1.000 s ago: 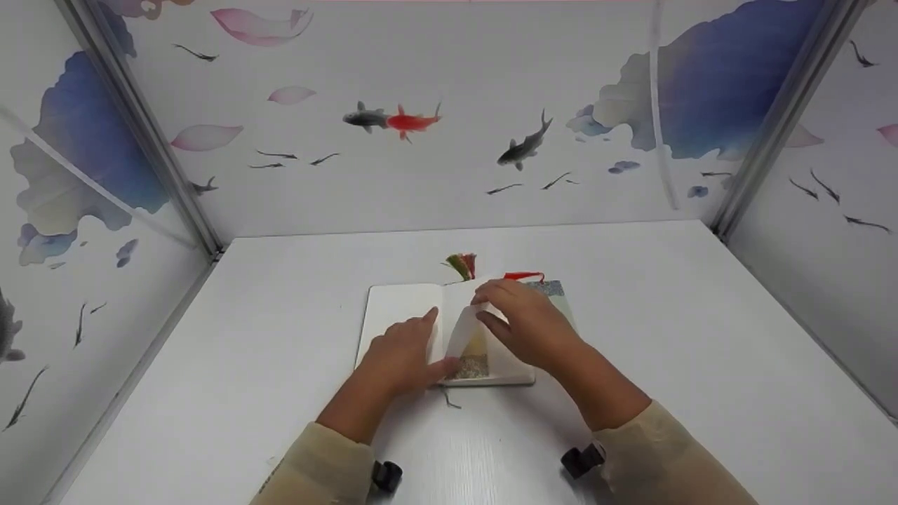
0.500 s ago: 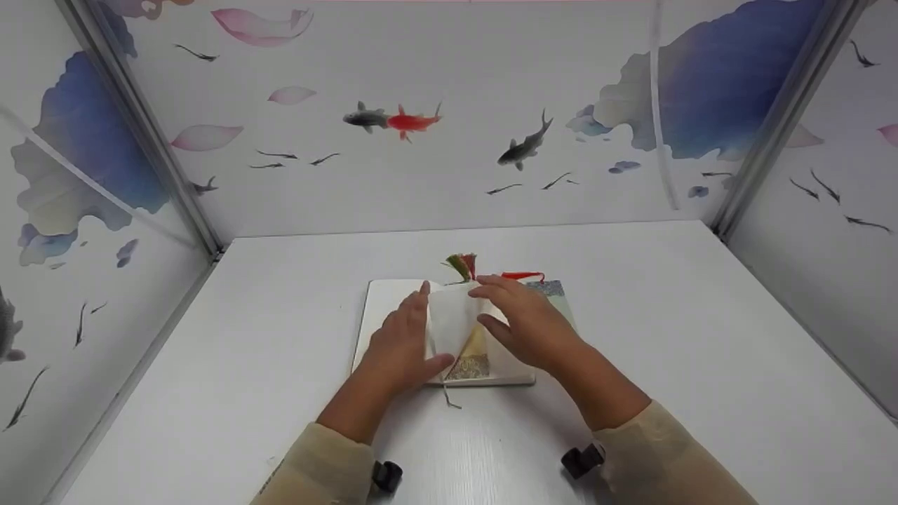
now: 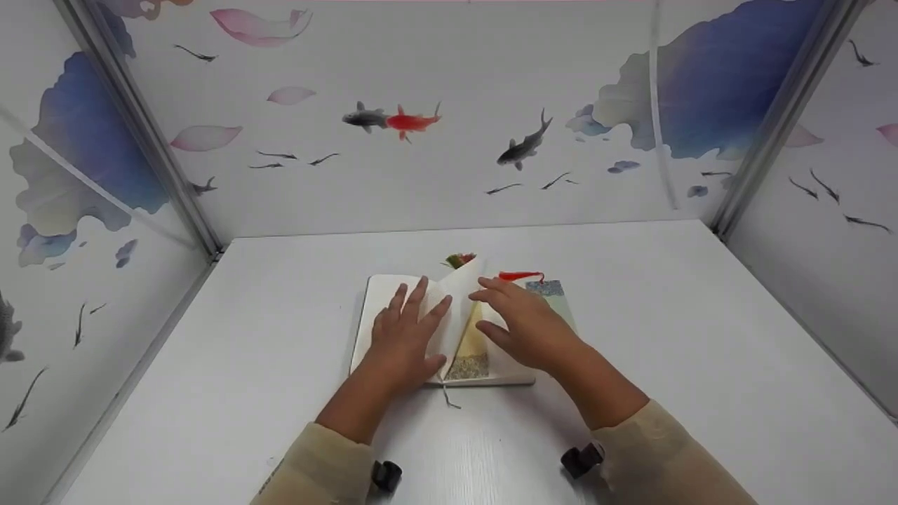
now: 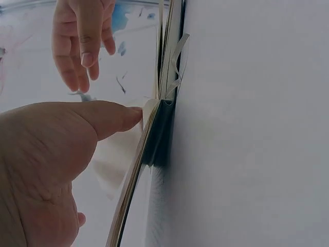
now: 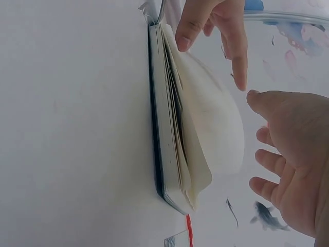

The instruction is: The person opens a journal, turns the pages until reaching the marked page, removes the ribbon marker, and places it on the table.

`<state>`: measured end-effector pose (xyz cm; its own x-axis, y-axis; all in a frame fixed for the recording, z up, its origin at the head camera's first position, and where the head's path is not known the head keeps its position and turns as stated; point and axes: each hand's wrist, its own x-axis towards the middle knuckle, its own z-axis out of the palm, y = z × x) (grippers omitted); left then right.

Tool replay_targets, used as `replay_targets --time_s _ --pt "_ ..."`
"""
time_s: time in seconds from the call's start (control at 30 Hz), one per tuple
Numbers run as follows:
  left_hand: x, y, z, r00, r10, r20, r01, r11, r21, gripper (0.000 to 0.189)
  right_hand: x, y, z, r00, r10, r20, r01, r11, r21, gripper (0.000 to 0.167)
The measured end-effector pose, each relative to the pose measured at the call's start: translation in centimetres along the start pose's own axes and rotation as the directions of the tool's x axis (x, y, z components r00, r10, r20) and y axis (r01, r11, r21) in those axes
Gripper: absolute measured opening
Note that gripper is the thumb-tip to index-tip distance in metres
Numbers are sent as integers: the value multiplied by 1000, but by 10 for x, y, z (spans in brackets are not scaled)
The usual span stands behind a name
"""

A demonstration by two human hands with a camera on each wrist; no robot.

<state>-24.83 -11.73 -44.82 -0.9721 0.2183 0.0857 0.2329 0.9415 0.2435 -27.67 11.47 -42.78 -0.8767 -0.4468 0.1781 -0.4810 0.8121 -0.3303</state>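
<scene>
An open notebook [image 3: 382, 291] with cream pages lies on the table; its dark blue cover shows in the left wrist view. One or more pages [image 3: 456, 287] stand raised near the middle, bowed out in the right wrist view. My left hand [image 3: 403, 344] rests over the left side with fingers spread and its thumb [image 4: 123, 118] at the gutter. My right hand [image 3: 530, 322] hovers over the right side, fingers loosely bent and apart from the raised pages [image 5: 221, 123]. Between the pages lies a yellow bookmark [image 3: 471, 351] with a speckled lower end.
A green and red tassel [image 3: 459, 261] shows beyond the notebook's top edge. Another bookmark [image 3: 558, 294], pale green and blue with a red tassel [image 3: 520, 275], lies at the right. A ribbon marker [image 3: 450, 400] hangs out in front. Printed walls [image 3: 463, 175] enclose the table.
The raised page has swung up and left, then its upper corner has risen to cover part of the green and red tassel. My left fingers have spread; the right hand has barely moved.
</scene>
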Motion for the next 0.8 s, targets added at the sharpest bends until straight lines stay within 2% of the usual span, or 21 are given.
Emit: replay_targets --time_s 0.13,0.27,0.57,0.8 --pt "-1 0 0 998 48 29 -48 999 -22 69 0 1 1 1000 3 11 -3 1000 -8 56" --pt "-1 -2 2 997 54 51 -53 998 -28 57 1 2 2 1000 16 21 -16 1000 -11 55" --pt "-2 -5 2 999 35 18 -34 998 -62 59 3 2 5 997 60 51 -60 998 -10 56" --pt "-2 -1 -1 999 38 24 -37 998 -45 50 2 3 6 996 64 61 -64 998 -2 55"
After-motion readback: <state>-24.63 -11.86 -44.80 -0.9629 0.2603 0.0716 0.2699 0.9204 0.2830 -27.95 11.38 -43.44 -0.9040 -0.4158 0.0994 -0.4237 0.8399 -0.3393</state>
